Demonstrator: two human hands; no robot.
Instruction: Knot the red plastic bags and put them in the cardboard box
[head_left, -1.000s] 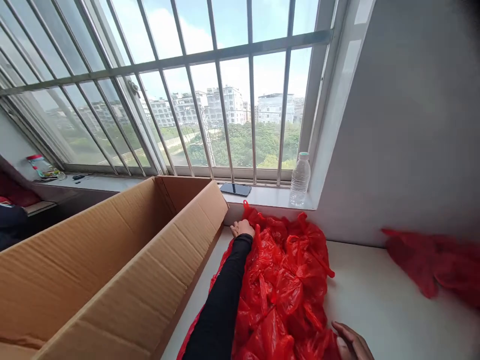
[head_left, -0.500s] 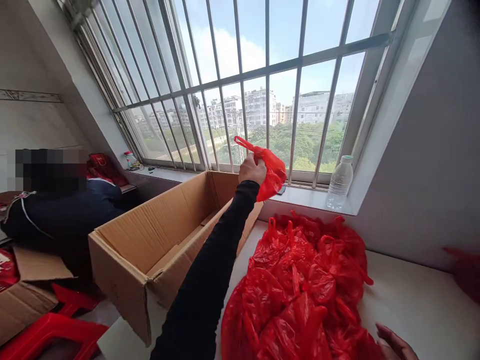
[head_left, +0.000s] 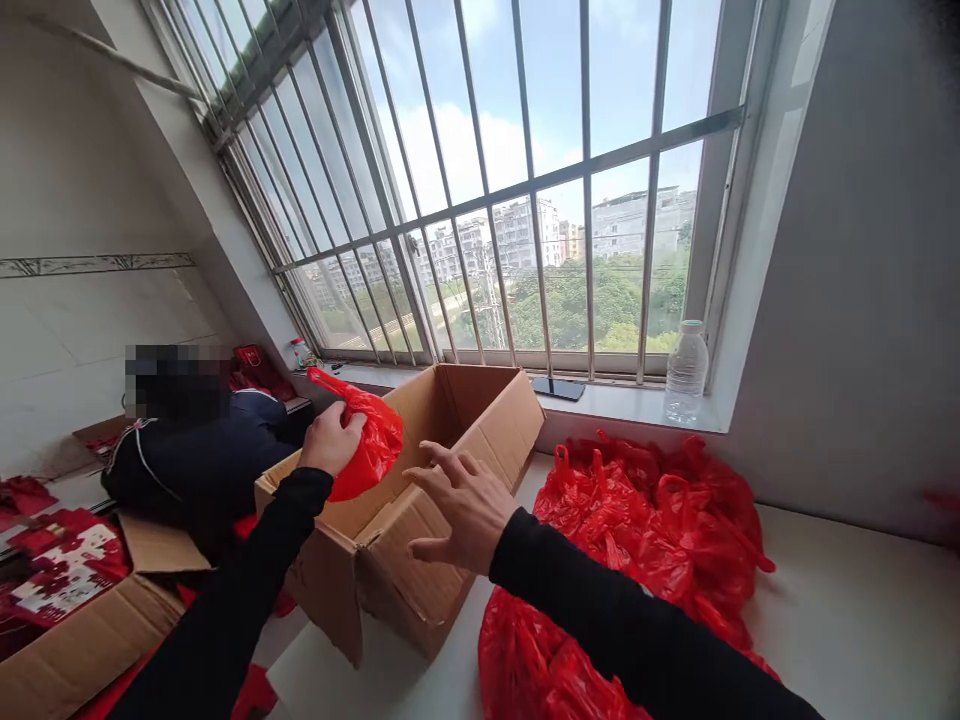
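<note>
A red plastic bag (head_left: 379,445) hangs from my left hand (head_left: 334,440), whose fingers are closed round its gathered top. The bag is over the near end of a long open cardboard box (head_left: 487,450). My right hand (head_left: 465,505) has its fingers spread and holds nothing, just above the box's right side. To the right, a heap of red plastic bags (head_left: 652,520) with knotted tops and loop handles lies on the white table (head_left: 847,580). My right forearm covers part of the heap.
A clear plastic bottle (head_left: 686,370) and a dark phone (head_left: 559,388) are on the sill below the barred window. Another person (head_left: 187,445) sits at the left. Nearer, a second cardboard box (head_left: 97,630) holds red and white items (head_left: 71,560).
My left hand has swung the red bag leftward and down from near the window to the box. My right hand has come from the lower right corner to the box's side. The view has shifted.
</note>
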